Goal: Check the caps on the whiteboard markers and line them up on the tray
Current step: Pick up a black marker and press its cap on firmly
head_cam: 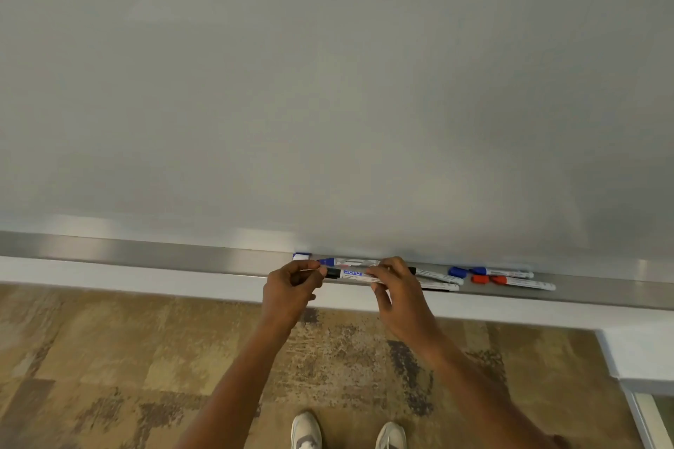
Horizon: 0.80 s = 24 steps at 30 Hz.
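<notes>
Whiteboard (328,84) with a metal tray (146,253) along its foot.
Left hand (291,288) pinches the black cap end, right hand (395,288) grips the barrel of a black marker (348,274) over the tray: cap check. Next, probably lay it beside the blue marker (501,271) and red marker (525,283) farther right.

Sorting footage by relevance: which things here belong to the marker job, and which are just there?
Job: black marker held by left hand and right hand; blue marker; red marker; tray.
Bystanders: whiteboard, carpet, shoes.
</notes>
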Each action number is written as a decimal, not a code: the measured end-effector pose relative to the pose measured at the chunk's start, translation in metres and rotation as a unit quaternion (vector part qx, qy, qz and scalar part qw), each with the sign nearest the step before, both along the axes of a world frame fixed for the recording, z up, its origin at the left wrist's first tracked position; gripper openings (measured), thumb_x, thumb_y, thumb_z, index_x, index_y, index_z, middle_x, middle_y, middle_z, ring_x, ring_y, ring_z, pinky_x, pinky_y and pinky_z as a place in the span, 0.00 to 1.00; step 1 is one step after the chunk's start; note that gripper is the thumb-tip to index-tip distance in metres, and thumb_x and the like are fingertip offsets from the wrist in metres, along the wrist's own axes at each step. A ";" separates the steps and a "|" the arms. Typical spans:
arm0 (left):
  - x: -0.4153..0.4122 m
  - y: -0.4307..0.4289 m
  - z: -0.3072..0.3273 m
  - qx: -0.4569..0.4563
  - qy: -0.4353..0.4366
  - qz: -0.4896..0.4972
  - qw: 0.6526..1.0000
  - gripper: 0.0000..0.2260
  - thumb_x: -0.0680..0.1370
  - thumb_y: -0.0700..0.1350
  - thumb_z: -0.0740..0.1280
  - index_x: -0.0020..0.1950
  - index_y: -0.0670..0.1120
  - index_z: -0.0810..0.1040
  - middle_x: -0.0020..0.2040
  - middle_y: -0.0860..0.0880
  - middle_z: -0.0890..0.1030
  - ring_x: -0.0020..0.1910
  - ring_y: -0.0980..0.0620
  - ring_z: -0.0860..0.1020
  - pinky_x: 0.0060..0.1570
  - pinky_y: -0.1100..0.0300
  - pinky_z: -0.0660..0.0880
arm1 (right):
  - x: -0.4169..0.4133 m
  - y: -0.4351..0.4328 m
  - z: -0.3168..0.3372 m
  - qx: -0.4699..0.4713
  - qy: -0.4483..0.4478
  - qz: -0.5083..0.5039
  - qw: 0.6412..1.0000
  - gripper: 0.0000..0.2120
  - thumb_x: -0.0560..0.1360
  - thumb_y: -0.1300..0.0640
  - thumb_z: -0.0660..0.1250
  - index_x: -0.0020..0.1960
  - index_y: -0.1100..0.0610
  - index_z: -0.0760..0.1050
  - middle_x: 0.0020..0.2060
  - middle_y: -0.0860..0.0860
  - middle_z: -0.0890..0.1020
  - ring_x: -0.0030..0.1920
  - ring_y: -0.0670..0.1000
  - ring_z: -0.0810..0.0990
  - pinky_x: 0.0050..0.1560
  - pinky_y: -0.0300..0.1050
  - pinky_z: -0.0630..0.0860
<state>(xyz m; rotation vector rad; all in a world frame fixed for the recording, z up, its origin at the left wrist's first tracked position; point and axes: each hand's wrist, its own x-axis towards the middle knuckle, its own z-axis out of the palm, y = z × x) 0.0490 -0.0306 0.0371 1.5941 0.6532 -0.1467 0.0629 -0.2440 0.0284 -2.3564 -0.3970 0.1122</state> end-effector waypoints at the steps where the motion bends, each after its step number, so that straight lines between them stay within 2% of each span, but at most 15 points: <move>1: 0.001 0.001 -0.007 0.009 0.011 -0.001 1.000 0.06 0.75 0.46 0.76 0.51 0.48 0.85 0.42 0.48 0.88 0.44 0.48 0.86 0.35 0.63 0.80 | 0.002 0.004 -0.006 -0.011 -0.004 -0.005 1.000 0.14 0.80 0.64 0.65 0.64 0.58 0.78 0.56 0.52 0.74 0.53 0.45 0.74 0.56 0.35 0.74; 2: 0.003 0.002 -0.013 0.023 0.020 -0.002 1.000 0.05 0.75 0.47 0.76 0.49 0.48 0.85 0.42 0.49 0.88 0.43 0.49 0.86 0.33 0.63 0.79 | 0.004 0.007 -0.011 -0.024 -0.008 -0.009 1.000 0.14 0.79 0.64 0.65 0.63 0.59 0.79 0.55 0.53 0.75 0.52 0.47 0.74 0.55 0.36 0.74; 4: 0.009 0.003 -0.024 0.071 0.037 -0.010 0.997 0.05 0.75 0.49 0.76 0.48 0.50 0.85 0.45 0.52 0.88 0.37 0.54 0.86 0.33 0.62 0.78 | 0.009 0.014 -0.019 -0.058 -0.017 -0.019 0.998 0.13 0.78 0.65 0.66 0.61 0.59 0.81 0.52 0.54 0.79 0.53 0.54 0.76 0.55 0.47 0.76; 5: 0.012 0.003 -0.029 0.097 0.046 -0.013 0.994 0.05 0.75 0.50 0.76 0.48 0.50 0.86 0.46 0.53 0.88 0.36 0.54 0.85 0.35 0.59 0.79 | 0.012 0.017 -0.022 -0.076 -0.018 -0.028 0.997 0.13 0.78 0.65 0.66 0.61 0.59 0.81 0.52 0.54 0.80 0.54 0.56 0.76 0.55 0.52 0.76; 7: 0.019 0.004 -0.038 0.150 0.063 -0.021 0.987 0.06 0.76 0.50 0.75 0.50 0.49 0.87 0.48 0.51 0.88 0.41 0.50 0.85 0.46 0.54 0.80 | 0.016 0.022 -0.026 -0.097 -0.010 -0.046 0.994 0.14 0.76 0.64 0.67 0.61 0.58 0.81 0.53 0.53 0.83 0.57 0.58 0.76 0.57 0.55 0.74; 9: 0.025 0.003 -0.045 0.208 0.066 -0.045 0.975 0.08 0.77 0.49 0.74 0.52 0.47 0.87 0.49 0.49 0.88 0.46 0.50 0.82 0.52 0.60 0.76 | 0.018 0.026 -0.030 -0.089 0.002 -0.057 0.994 0.13 0.76 0.64 0.67 0.60 0.59 0.81 0.53 0.54 0.83 0.58 0.58 0.76 0.58 0.53 0.74; 12: 0.029 0.002 -0.049 0.257 0.056 -0.065 0.963 0.10 0.77 0.48 0.73 0.54 0.44 0.87 0.48 0.47 0.89 0.50 0.48 0.83 0.49 0.63 0.71 | 0.020 0.028 -0.034 -0.074 0.032 -0.056 0.995 0.11 0.78 0.64 0.66 0.58 0.59 0.82 0.51 0.55 0.84 0.56 0.56 0.76 0.54 0.50 0.74; 15: 0.031 0.000 -0.051 0.288 0.051 -0.073 0.953 0.09 0.77 0.49 0.72 0.52 0.45 0.87 0.46 0.48 0.89 0.46 0.48 0.82 0.44 0.63 0.69 | 0.022 0.029 -0.037 -0.068 0.045 -0.046 0.996 0.10 0.79 0.65 0.63 0.54 0.60 0.83 0.48 0.55 0.85 0.54 0.56 0.77 0.50 0.48 0.75; 17: 0.031 0.000 -0.052 0.297 0.050 -0.070 0.951 0.09 0.77 0.50 0.72 0.51 0.46 0.88 0.45 0.48 0.88 0.42 0.51 0.79 0.43 0.63 0.69 | 0.020 0.028 -0.038 -0.073 0.048 -0.036 0.996 0.12 0.79 0.66 0.62 0.58 0.60 0.82 0.53 0.56 0.84 0.57 0.56 0.77 0.55 0.47 0.75; 20: 0.030 0.002 -0.055 0.294 0.046 -0.065 0.953 0.10 0.77 0.50 0.73 0.52 0.45 0.88 0.45 0.48 0.89 0.41 0.54 0.77 0.44 0.63 0.69 | 0.019 0.025 -0.040 -0.091 0.049 -0.020 0.994 0.15 0.80 0.65 0.61 0.64 0.61 0.79 0.60 0.56 0.82 0.63 0.54 0.75 0.63 0.47 0.74; 24: 0.032 0.003 -0.051 0.296 0.033 -0.053 0.953 0.11 0.77 0.50 0.73 0.53 0.44 0.87 0.47 0.47 0.89 0.42 0.54 0.78 0.46 0.64 0.69 | 0.019 0.024 -0.038 -0.110 0.022 0.001 0.994 0.15 0.80 0.64 0.62 0.66 0.60 0.77 0.60 0.54 0.81 0.63 0.53 0.74 0.64 0.45 0.74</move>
